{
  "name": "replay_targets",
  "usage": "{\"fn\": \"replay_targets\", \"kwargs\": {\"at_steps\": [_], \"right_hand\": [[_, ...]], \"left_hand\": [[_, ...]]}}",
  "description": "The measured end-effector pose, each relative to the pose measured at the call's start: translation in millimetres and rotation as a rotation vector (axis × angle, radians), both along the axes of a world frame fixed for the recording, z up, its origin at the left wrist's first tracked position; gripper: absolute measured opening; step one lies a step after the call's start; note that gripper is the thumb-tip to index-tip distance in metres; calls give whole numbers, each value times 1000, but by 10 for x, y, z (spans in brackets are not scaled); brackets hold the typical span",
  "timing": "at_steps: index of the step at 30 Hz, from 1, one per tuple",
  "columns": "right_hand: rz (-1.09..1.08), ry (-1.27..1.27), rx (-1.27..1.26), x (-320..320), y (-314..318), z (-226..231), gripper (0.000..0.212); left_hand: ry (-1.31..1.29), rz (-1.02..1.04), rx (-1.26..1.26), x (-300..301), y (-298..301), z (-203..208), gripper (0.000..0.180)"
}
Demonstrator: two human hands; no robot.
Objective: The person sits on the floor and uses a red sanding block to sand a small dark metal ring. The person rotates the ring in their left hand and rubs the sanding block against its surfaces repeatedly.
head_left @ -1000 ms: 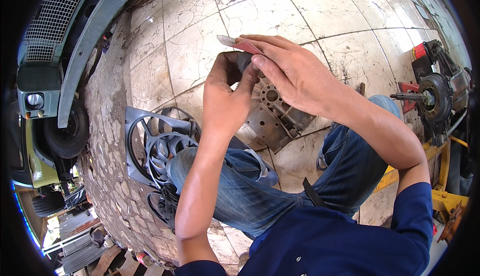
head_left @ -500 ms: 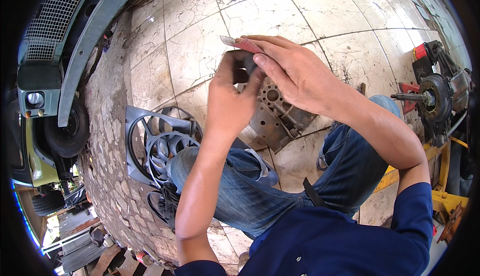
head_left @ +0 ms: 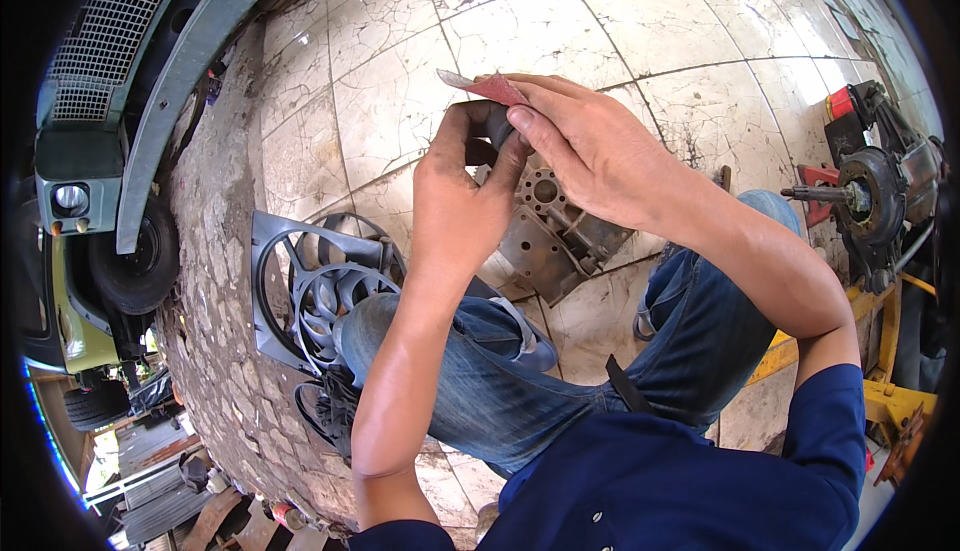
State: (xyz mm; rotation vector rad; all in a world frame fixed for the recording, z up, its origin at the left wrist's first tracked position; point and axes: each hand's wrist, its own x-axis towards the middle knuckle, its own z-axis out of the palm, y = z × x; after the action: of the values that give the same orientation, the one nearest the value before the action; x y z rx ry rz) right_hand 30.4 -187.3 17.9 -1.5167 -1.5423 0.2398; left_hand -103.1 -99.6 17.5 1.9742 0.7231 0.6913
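Observation:
My left hand (head_left: 462, 196) pinches a small dark round part (head_left: 498, 127) between curled thumb and fingers. Most of that part is hidden, so its exact kind does not show. My right hand (head_left: 605, 151) is closed on a bent piece of reddish sandpaper (head_left: 497, 88), whose paler corner sticks out to the left. The sandpaper lies against or just above the dark part, with the right thumb close to the left fingertips. Below the hands, a greasy metal casting with a round holed flange (head_left: 545, 191) rests on the tiles.
A black fan shroud (head_left: 268, 281) lies beside my left knee. At the far left stands a vehicle with a grey bumper (head_left: 200, 61). To the right are a hub assembly with a shaft (head_left: 865, 191) and a yellow metal frame (head_left: 890, 396). Cracked tiles (head_left: 520, 26) cover the floor.
Both hands stay in nearly the same place. The sandpaper has shifted slightly and its bend looks different; the dark part has turned a little in my left fingers.

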Motion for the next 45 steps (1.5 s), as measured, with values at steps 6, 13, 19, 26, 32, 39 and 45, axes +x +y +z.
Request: {"fn": "replay_targets", "kwargs": {"at_steps": [6, 13, 19, 26, 32, 39, 45], "right_hand": [[-9, -17, -8, 0, -3, 29, 37], [11, -10, 1, 0, 2, 5, 36], [-5, -5, -2, 14, -1, 26, 35], [33, 12, 40, 13, 3, 16, 35], [-1, -3, 5, 12, -15, 47, 34], [24, -7, 3, 22, -14, 49, 37], [40, 62, 3, 24, 7, 26, 38]], "left_hand": [[27, 88, -38, -9, 73, 47, 26], [12, 12, 27, 7, -31, -8, 25], [33, 82, -60, 5, 56, 21, 22], [-48, 82, -98, -18, 88, -18, 22], [23, 66, -57, 15, 43, 12, 22], [-70, 58, -129, -17, 68, -23, 20], [-14, 59, -60, -2, 30, 15, 20]]}}
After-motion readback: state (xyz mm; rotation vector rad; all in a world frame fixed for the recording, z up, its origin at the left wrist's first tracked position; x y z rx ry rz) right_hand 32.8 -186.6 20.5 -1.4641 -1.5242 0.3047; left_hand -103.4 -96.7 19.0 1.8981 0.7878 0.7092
